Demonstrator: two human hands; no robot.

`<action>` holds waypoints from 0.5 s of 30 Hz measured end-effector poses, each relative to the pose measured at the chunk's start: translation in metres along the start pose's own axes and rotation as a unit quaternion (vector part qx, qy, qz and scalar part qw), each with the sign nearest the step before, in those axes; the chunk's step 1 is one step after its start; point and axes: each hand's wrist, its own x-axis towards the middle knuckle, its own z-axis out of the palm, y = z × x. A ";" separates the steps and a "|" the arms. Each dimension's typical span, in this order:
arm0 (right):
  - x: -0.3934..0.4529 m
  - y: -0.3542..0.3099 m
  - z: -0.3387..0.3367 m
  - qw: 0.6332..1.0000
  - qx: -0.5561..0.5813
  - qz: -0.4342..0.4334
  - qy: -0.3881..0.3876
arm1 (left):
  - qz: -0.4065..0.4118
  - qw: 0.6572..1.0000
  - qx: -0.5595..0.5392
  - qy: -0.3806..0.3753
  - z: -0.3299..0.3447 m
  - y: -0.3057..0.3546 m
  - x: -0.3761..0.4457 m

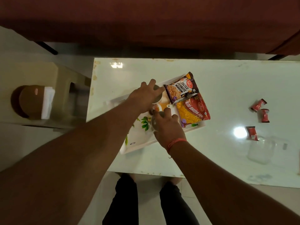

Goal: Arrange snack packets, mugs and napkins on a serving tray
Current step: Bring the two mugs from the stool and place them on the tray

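A white serving tray (138,143) with a flower print lies on the glossy white table. On its right half lie a salted peanuts packet (181,89) and a red bhujia sev packet (194,111). My left hand (146,93) rests over the top of a white mug (159,97) at the tray's far side, fingers around its rim. My right hand (168,125) grips a second mug (154,124) nearer to me, mostly hidden under the fingers. White napkins (47,103) lie on a stool off to the left.
Three small red sachets (259,105) lie on the table (227,88) at the right, near a clear plastic container (261,150). A beige stool (32,75) with a brown round container (27,101) stands left of the table. A dark red sofa runs along the far side.
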 end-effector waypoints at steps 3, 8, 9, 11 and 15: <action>-0.001 -0.001 0.001 1.000 -0.020 -0.006 0.000 | 0.002 1.000 0.009 0.002 0.003 -0.001 0.001; -0.001 0.000 0.005 0.999 -0.049 -0.014 0.007 | 0.006 1.000 0.022 0.013 0.007 -0.002 -0.001; -0.001 0.000 0.006 0.999 -0.048 -0.013 0.009 | 0.007 1.000 0.023 0.014 0.008 -0.003 -0.001; -0.001 0.001 0.006 0.999 -0.033 -0.004 0.010 | 0.009 0.999 0.024 0.020 0.011 -0.007 -0.003; -0.002 0.000 0.007 0.999 -0.030 0.002 0.019 | -0.006 0.999 -0.023 0.036 0.015 -0.017 -0.010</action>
